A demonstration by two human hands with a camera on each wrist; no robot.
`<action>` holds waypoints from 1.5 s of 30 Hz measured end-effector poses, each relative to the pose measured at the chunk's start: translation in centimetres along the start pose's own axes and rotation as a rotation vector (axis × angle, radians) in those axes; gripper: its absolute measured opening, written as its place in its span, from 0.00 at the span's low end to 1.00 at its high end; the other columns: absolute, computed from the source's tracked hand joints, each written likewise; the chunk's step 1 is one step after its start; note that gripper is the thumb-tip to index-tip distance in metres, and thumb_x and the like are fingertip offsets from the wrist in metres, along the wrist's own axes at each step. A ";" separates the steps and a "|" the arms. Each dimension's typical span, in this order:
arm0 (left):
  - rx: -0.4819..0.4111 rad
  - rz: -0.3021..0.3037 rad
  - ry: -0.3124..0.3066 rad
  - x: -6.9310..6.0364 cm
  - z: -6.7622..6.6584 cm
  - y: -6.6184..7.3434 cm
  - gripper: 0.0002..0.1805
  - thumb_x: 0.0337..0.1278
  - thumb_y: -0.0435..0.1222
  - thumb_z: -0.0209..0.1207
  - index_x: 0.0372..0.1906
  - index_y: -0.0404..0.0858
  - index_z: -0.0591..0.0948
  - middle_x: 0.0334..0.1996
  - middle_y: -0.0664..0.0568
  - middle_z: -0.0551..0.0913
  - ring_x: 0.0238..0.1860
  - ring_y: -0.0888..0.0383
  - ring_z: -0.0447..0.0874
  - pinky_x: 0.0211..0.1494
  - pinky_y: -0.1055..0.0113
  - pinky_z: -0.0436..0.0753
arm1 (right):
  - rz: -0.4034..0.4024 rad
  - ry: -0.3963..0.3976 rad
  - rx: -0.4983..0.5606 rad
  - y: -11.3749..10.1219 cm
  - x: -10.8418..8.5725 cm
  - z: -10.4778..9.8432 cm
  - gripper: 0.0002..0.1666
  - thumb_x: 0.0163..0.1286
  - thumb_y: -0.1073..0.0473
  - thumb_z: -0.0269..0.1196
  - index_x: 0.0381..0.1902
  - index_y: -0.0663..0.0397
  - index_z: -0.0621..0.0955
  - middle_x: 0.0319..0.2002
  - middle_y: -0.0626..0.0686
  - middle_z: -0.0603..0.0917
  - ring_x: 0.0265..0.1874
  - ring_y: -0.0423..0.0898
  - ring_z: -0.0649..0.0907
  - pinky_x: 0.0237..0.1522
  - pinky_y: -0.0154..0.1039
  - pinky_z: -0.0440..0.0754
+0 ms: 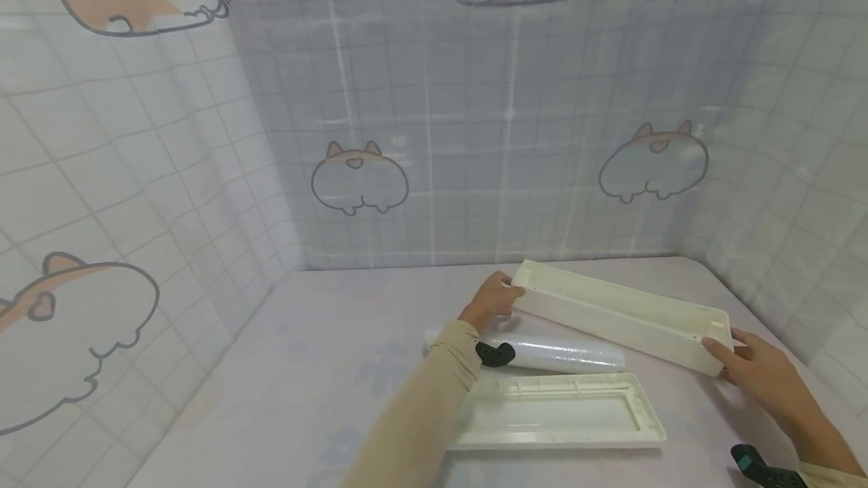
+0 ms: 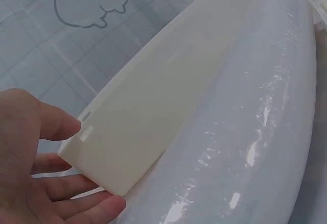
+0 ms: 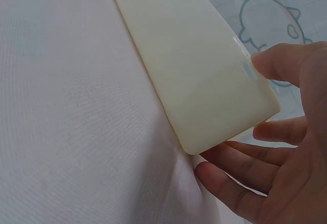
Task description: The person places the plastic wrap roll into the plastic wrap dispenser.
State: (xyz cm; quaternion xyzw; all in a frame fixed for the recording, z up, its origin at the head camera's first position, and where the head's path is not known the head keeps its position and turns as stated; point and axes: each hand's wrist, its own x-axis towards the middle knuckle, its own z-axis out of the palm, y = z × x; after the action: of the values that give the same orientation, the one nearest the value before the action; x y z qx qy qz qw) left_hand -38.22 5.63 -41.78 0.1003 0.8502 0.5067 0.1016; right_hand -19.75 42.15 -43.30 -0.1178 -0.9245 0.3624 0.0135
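Observation:
A long, narrow cream plastic box (image 1: 613,328), hollow and open at the top, lies aslant at the back right in the head view. My left hand (image 1: 493,300) grips its left end, thumb on the front wall and fingers around the end. At the other end my right hand (image 1: 762,367) holds the corner, its thumb near the upper edge and the other fingers around the end and lower edge. In front of the box lies a shiny roll of clear plastic film (image 1: 566,353), partly hidden by my left wrist; the left wrist view shows the roll (image 2: 255,122) beside the box.
A shallow cream rectangular lid (image 1: 556,444) with a raised rim lies nearer me, its left end behind my left sleeve. Pale patterned cloth (image 1: 285,390) covers the table. Tiled-print curtains (image 1: 468,194) with dog drawings stand at the back and both sides.

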 end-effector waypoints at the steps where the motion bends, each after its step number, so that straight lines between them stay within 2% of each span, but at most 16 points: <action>1: 0.007 -0.001 0.007 0.0 0.0 0.0 0.19 0.64 0.43 0.61 0.54 0.36 0.74 0.46 0.48 0.79 0.38 0.49 0.84 0.45 0.60 0.81 | 0.003 0.003 -0.001 0.0 0.0 0.0 0.56 0.77 0.34 0.48 0.69 0.86 0.49 0.60 0.87 0.64 0.49 0.74 0.80 0.43 0.67 0.80; 7: 0.024 -0.008 0.034 -0.1 -0.1 0.2 0.17 0.66 0.42 0.60 0.52 0.35 0.75 0.44 0.47 0.79 0.35 0.52 0.84 0.44 0.61 0.80 | 0.004 0.033 -0.004 0.0 -0.1 0.1 0.55 0.77 0.35 0.48 0.69 0.85 0.50 0.61 0.87 0.62 0.54 0.79 0.73 0.43 0.68 0.79; 10: 0.029 -0.016 0.039 -0.1 -0.2 0.4 0.18 0.66 0.42 0.59 0.52 0.34 0.75 0.44 0.47 0.79 0.34 0.53 0.83 0.44 0.62 0.80 | -0.007 0.051 0.006 -0.1 -0.1 0.1 0.54 0.77 0.35 0.49 0.70 0.85 0.51 0.61 0.87 0.63 0.53 0.78 0.74 0.42 0.68 0.79; 16: 0.009 -0.021 0.048 -0.1 -0.4 0.5 0.18 0.67 0.41 0.60 0.52 0.33 0.75 0.43 0.47 0.80 0.35 0.52 0.84 0.40 0.64 0.80 | -0.034 0.091 0.036 -0.3 -0.3 0.2 0.52 0.77 0.37 0.52 0.70 0.83 0.52 0.60 0.86 0.65 0.43 0.68 0.84 0.37 0.57 0.83; 20: -0.014 -0.019 0.038 -0.2 -0.5 0.4 0.18 0.67 0.40 0.60 0.54 0.33 0.75 0.42 0.47 0.80 0.38 0.48 0.86 0.39 0.63 0.81 | -0.051 0.121 0.047 -0.5 -0.4 0.3 0.51 0.77 0.39 0.53 0.70 0.83 0.54 0.58 0.86 0.68 0.36 0.59 0.87 0.33 0.50 0.82; 29: -0.028 0.011 -0.019 -0.6 -1.0 0.3 0.26 0.68 0.41 0.58 0.66 0.33 0.74 0.55 0.43 0.81 0.45 0.45 0.87 0.46 0.60 0.85 | -0.024 0.111 0.049 -0.7 -0.6 0.3 0.51 0.77 0.38 0.52 0.71 0.82 0.55 0.59 0.84 0.69 0.35 0.59 0.86 0.35 0.58 0.81; 37: -0.086 0.014 -0.041 -0.6 -1.4 -0.2 0.25 0.68 0.40 0.60 0.66 0.34 0.76 0.52 0.44 0.83 0.46 0.47 0.86 0.48 0.58 0.85 | -0.018 0.105 0.054 -0.8 -0.6 0.4 0.51 0.77 0.38 0.52 0.70 0.82 0.55 0.59 0.84 0.67 0.37 0.60 0.86 0.36 0.58 0.82; 42: -0.090 0.017 -0.046 -0.6 -1.7 -0.3 0.26 0.68 0.40 0.60 0.66 0.33 0.75 0.49 0.44 0.83 0.46 0.47 0.86 0.48 0.58 0.85 | -0.012 0.120 0.067 -1.0 -0.6 0.7 0.51 0.77 0.38 0.53 0.70 0.82 0.55 0.60 0.85 0.65 0.40 0.65 0.85 0.37 0.61 0.82; 45: -0.097 0.019 -0.053 -0.8 -2.0 -0.2 0.26 0.68 0.40 0.60 0.66 0.33 0.74 0.48 0.43 0.83 0.47 0.45 0.85 0.49 0.56 0.85 | -0.018 0.123 0.075 -1.0 -0.5 0.7 0.51 0.77 0.38 0.54 0.70 0.82 0.55 0.60 0.85 0.66 0.39 0.64 0.85 0.36 0.60 0.82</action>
State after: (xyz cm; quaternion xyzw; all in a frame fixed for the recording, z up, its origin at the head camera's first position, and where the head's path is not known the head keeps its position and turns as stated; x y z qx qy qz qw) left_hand -37.97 3.63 -40.98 0.1166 0.8207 0.5454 0.1241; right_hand -19.55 40.82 -43.12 -0.1309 -0.9088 0.3885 0.0781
